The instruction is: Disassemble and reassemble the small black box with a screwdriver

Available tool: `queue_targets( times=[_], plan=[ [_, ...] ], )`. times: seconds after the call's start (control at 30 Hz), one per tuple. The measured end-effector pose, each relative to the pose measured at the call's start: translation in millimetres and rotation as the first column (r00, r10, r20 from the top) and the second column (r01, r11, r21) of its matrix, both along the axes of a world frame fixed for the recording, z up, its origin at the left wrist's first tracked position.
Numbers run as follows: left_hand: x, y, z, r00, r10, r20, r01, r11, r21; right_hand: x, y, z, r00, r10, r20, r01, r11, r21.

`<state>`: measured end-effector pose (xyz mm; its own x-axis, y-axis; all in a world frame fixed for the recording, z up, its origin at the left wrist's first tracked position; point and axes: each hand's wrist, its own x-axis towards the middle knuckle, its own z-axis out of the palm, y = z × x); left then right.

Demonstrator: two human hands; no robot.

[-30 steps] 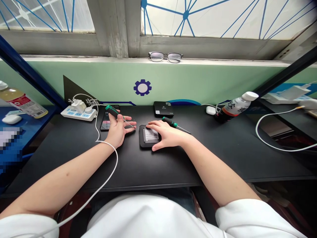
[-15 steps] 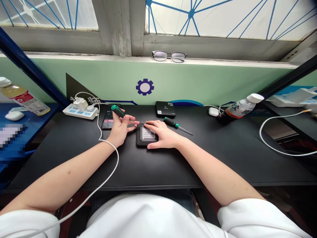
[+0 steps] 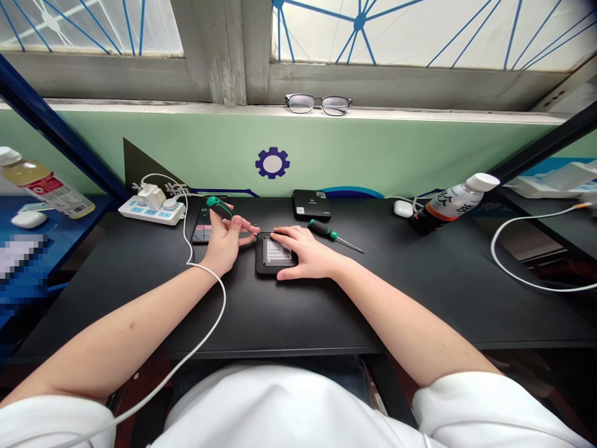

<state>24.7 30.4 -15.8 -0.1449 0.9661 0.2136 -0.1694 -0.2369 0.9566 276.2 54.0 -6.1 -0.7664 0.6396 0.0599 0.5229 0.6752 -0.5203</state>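
Observation:
My left hand [image 3: 225, 239] is closed around a green and black screwdriver [image 3: 219, 208], its handle tilted up to the left. The thin shaft points down toward the upper left corner of a small black box-shaped device [image 3: 261, 271]; whether the tip touches it I cannot tell. A label with print [image 3: 278, 252] covers the middle of the device, which lies flat on the desk. My right hand [image 3: 303, 251] rests over the device's right side, fingers on its top edge and thumb at the bottom, gripping it. Just right of that hand lies a second green and black screwdriver [image 3: 323, 229].
Behind my left hand lies a phone [image 3: 202, 225], near a white power strip [image 3: 152, 210]. A white cable [image 3: 222, 305] crosses my left forearm. At the back stand a flat black box [image 3: 311, 205], a white earbud case [image 3: 402, 209] and a tilted bottle [image 3: 454, 202]. Glasses [image 3: 319, 104] sit on the sill.
My left hand has shifted very slightly left with the screwdriver, its fingertips drawn back a little. My right hand stays on the device.

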Motion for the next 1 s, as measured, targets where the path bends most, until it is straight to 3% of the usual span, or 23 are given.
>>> queue_targets(
  times=[0.3, 0.63, 1.0],
  plan=[
    [-1.2, 1.2, 0.3, 0.998, -0.021, -0.061, 0.022, 1.000, 0.018, 0.6, 1.8, -3.5, 1.000, 0.004, -0.014, -0.004, 1.000, 0.017],
    [-1.0, 0.0, 1.6, 1.000, -0.022, 0.017, 0.023, 0.998, -0.059, -0.5, 2.9, -4.8, 1.000, 0.020, -0.024, -0.020, 1.000, 0.014],
    [-8.8, 6.0, -3.0, 0.975, 0.068, 0.213, -0.003, 0.957, -0.290, -3.2, -0.9, 0.6, 1.000, 0.001, -0.004, -0.001, 1.000, -0.020]
  ],
)
